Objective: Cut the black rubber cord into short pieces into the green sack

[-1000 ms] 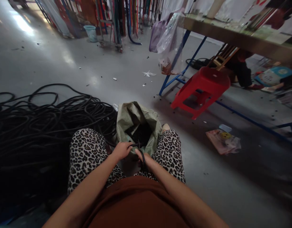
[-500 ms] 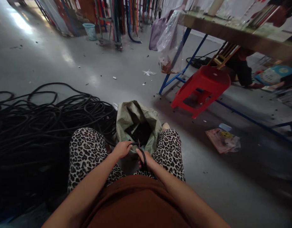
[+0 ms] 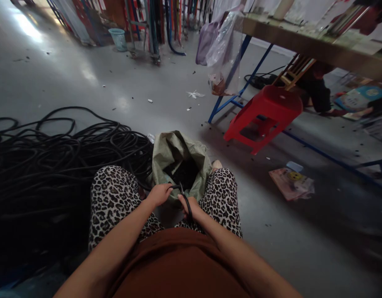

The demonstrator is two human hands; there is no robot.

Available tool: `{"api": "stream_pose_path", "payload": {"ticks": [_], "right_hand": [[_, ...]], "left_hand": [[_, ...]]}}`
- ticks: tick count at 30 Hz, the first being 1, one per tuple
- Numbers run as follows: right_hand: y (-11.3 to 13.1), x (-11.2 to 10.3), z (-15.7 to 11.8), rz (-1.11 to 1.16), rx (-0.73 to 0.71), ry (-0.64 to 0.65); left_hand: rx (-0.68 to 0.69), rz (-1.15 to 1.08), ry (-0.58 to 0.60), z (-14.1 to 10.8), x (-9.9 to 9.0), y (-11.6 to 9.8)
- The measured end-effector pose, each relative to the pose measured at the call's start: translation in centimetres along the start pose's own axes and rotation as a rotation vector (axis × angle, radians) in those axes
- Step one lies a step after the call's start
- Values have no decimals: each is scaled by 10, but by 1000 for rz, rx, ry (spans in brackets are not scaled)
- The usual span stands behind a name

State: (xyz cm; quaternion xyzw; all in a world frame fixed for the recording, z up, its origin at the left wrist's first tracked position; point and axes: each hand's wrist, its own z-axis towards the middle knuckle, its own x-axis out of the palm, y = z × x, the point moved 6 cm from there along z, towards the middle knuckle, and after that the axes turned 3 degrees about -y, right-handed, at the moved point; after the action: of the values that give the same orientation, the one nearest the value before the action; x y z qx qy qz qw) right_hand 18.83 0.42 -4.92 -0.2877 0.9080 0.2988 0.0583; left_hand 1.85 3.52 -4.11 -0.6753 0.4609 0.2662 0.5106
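Observation:
My left hand (image 3: 160,194) is closed around a black cord (image 3: 175,187), whose short end sticks out to the right past the fingers. My right hand (image 3: 188,206) grips black-handled scissors (image 3: 188,210); their blades meet the cord's end just above the near rim of the sack. Between my knees stands an open greenish woven sack (image 3: 161,155). Dark pieces (image 3: 186,174) lie inside it, too shadowed to make out singly. To the left, a large tangled heap of black cord (image 3: 69,153) spreads over the floor and reaches to the sack's side.
A red plastic stool (image 3: 265,116) stands ahead to the right, beside a blue-legged worktable (image 3: 302,39). Clear plastic bags (image 3: 223,54) hang from the table's end. A pink packet (image 3: 290,182) lies on the floor. Farther back is a light-blue basket (image 3: 118,40). Another person's leg (image 3: 318,95) shows under the table.
The scissor blades have drawn closer together at the cord, and the cord end beyond them looks shorter. Both hands stay almost in place above the sack.

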Motion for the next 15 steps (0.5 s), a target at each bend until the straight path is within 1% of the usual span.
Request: {"api": "stream_pose_path", "payload": {"ticks": [3,6,10,15], "right_hand": [[0,-2,2,5,-3,-14],[-1,-4,3,23,33,-32],[-2,-6,2,36,63,-41],[-5,-1,0,107,92,24]], "left_hand": [[4,9,20,-1,0,-1],[21,22,42,-2,1,-1],[18,26,10,-1,1,0],[-15,25,-19,-2,-2,1]]}}
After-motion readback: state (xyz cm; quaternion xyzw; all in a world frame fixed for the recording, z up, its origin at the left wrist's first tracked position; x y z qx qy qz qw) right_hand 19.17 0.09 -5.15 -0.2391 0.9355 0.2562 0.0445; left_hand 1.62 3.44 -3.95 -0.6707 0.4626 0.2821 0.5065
